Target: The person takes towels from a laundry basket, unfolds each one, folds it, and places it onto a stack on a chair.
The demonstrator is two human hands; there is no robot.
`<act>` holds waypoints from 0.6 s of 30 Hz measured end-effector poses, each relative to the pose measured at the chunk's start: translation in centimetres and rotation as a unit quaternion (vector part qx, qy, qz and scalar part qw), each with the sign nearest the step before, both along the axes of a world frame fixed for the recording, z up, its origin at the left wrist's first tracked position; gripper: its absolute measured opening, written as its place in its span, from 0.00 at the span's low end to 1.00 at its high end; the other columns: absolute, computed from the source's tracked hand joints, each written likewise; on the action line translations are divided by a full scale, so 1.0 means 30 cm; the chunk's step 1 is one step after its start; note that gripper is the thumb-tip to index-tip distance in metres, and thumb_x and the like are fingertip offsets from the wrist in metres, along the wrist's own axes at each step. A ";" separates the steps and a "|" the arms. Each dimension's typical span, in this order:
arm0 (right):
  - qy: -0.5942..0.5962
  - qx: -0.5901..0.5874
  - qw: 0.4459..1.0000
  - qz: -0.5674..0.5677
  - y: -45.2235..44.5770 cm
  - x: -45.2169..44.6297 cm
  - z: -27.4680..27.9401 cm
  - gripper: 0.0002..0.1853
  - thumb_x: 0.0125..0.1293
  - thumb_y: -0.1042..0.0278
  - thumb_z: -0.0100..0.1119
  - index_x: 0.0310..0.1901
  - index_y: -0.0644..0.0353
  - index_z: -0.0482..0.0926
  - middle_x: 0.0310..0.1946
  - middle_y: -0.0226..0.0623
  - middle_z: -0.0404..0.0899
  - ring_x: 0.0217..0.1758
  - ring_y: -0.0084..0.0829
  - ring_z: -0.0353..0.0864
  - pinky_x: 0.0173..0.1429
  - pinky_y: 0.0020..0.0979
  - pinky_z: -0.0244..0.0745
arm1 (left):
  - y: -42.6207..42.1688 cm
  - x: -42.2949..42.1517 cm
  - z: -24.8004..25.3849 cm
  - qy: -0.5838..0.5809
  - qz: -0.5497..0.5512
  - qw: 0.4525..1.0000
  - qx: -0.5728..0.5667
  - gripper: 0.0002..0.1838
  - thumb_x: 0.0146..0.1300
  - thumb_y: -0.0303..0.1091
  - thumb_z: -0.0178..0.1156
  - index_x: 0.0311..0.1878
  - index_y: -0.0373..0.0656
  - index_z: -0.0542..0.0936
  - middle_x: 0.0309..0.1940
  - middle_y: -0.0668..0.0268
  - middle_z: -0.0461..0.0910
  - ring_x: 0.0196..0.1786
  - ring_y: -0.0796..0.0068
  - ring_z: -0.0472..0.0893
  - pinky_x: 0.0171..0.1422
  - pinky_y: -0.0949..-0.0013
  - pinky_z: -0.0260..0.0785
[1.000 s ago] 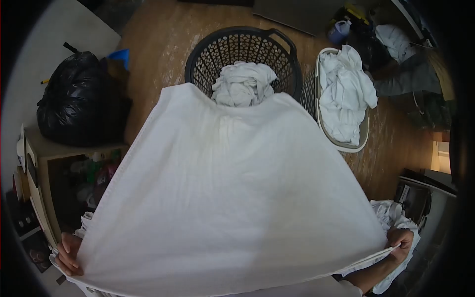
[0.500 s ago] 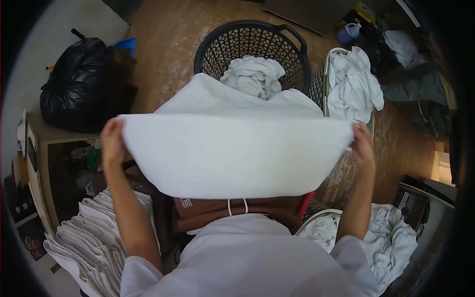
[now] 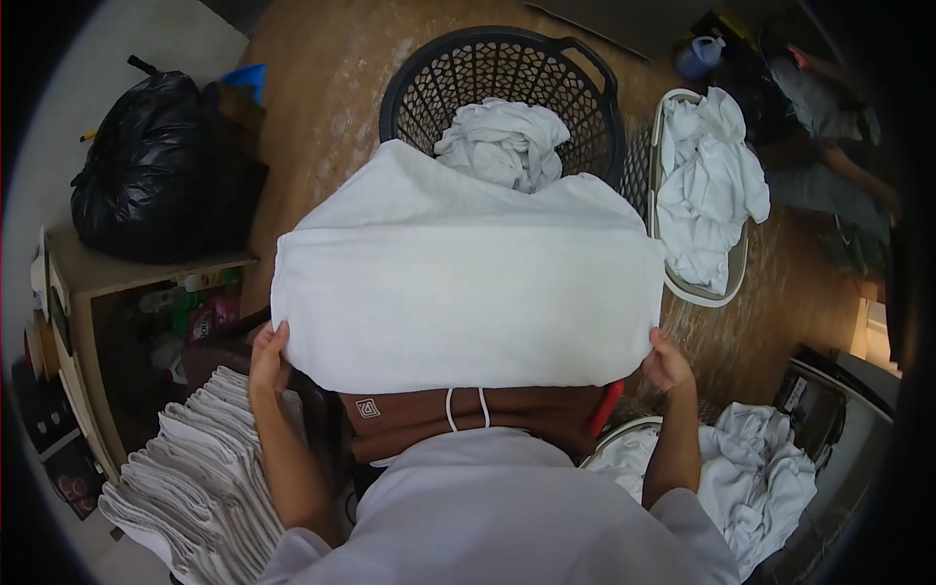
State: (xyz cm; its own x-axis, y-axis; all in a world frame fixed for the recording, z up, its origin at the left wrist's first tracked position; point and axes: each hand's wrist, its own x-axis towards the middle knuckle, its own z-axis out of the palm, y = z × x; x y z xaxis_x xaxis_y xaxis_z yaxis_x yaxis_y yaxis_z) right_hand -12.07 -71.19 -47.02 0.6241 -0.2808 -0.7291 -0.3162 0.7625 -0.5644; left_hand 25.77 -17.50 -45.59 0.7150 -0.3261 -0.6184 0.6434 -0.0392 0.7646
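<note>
A white towel (image 3: 468, 302) lies spread across my lap, its upper part folded over along a straight crease. The far end of it rises toward the black basket (image 3: 390, 117). My left hand (image 3: 269, 358) pinches the towel's left edge near the lower corner, thumb on top. At the opposite edge, my right hand (image 3: 667, 361) grips the towel between thumb and fingers. Under it show the brown shorts (image 3: 390, 417) with a white drawstring. A crumpled white cloth (image 3: 502, 141) sits in the basket.
On the left rises a stack of folded white towels (image 3: 200, 478), near a cabinet (image 3: 146, 278) bearing a black plastic bag (image 3: 146, 166). On the right stand a basket of white cloths (image 3: 707, 195) and another white heap (image 3: 760, 478). Another person's arm (image 3: 858, 175) shows at far right.
Both hands have come down from the raised fold line to the towel's lower side edges, nearer my body. The folded part now lies flatter. An arm has appeared at far right.
</note>
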 end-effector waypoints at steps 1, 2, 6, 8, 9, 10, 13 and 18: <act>0.006 -0.024 1.000 -0.008 0.028 -0.016 -0.003 0.22 0.70 0.56 0.53 0.58 0.62 0.72 0.54 0.37 0.77 0.59 0.30 0.75 0.64 0.36 0.69 | -0.044 -0.038 0.035 -0.007 0.017 0.999 0.046 0.16 0.70 0.39 0.53 0.51 0.35 0.77 0.44 0.63 0.82 0.45 0.74 0.80 0.53 0.70 0.71; 0.021 -0.011 0.999 -0.021 0.044 -0.029 0.005 0.22 0.70 0.55 0.52 0.58 0.62 0.72 0.54 0.37 0.77 0.58 0.30 0.75 0.63 0.36 0.70 | -0.033 -0.057 0.027 -0.020 0.012 0.993 0.112 0.16 0.70 0.40 0.53 0.48 0.35 0.78 0.41 0.64 0.82 0.42 0.76 0.79 0.50 0.71 0.71; 0.062 -0.045 0.989 -0.123 0.098 -0.009 0.120 0.22 0.72 0.52 0.50 0.55 0.64 0.73 0.51 0.37 0.79 0.54 0.30 0.77 0.59 0.34 0.73 | 0.001 -0.110 0.068 -0.086 0.118 0.954 0.262 0.19 0.71 0.45 0.53 0.34 0.39 0.81 0.28 0.71 0.80 0.30 0.84 0.74 0.36 0.75 0.68; 0.037 -0.112 0.982 -0.149 0.076 -0.052 0.157 0.22 0.72 0.53 0.49 0.54 0.64 0.73 0.50 0.38 0.79 0.52 0.29 0.78 0.58 0.33 0.73 | 0.030 -0.099 0.140 -0.131 0.145 0.943 0.269 0.19 0.71 0.45 0.54 0.30 0.40 0.80 0.26 0.71 0.79 0.26 0.85 0.73 0.32 0.75 0.66; 0.042 -0.133 0.981 -0.138 0.070 -0.081 0.176 0.25 0.71 0.50 0.50 0.56 0.65 0.72 0.52 0.39 0.78 0.52 0.30 0.79 0.59 0.33 0.73 | 0.032 -0.099 0.175 -0.146 0.140 0.936 0.287 0.19 0.70 0.45 0.55 0.26 0.42 0.77 0.23 0.73 0.77 0.24 0.86 0.70 0.29 0.75 0.62; 0.041 -0.140 0.981 -0.130 0.067 -0.095 0.203 0.23 0.72 0.51 0.49 0.54 0.65 0.73 0.50 0.39 0.79 0.51 0.29 0.80 0.57 0.32 0.74 | 0.032 -0.099 0.207 -0.162 0.135 0.929 0.304 0.21 0.70 0.45 0.56 0.23 0.44 0.75 0.20 0.76 0.74 0.22 0.88 0.66 0.27 0.76 0.59; 0.038 -0.152 0.983 -0.097 0.057 -0.149 0.260 0.21 0.72 0.54 0.50 0.52 0.66 0.74 0.48 0.38 0.81 0.49 0.27 0.80 0.57 0.31 0.74 | 0.088 -0.107 0.225 -0.193 0.078 0.912 0.354 0.24 0.69 0.45 0.57 0.17 0.44 0.71 0.17 0.77 0.70 0.21 0.89 0.61 0.23 0.75 0.53; 0.084 -0.179 0.978 -0.073 0.066 -0.161 0.232 0.17 0.73 0.57 0.49 0.47 0.65 0.77 0.43 0.36 0.82 0.43 0.24 0.81 0.52 0.28 0.75 | 0.092 -0.144 0.213 -0.206 -0.087 0.831 0.510 0.26 0.67 0.44 0.59 0.16 0.37 0.67 0.14 0.71 0.66 0.22 0.83 0.59 0.23 0.69 0.52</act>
State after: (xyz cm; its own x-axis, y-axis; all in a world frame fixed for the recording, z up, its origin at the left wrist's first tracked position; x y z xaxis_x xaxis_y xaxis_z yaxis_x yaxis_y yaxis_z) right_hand -16.89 -69.21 -40.05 0.4380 -0.6137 -0.6569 -0.3304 0.5697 -0.7525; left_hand 21.45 -14.75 -39.21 0.9315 0.0969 -0.3507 0.2525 -0.8662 0.4312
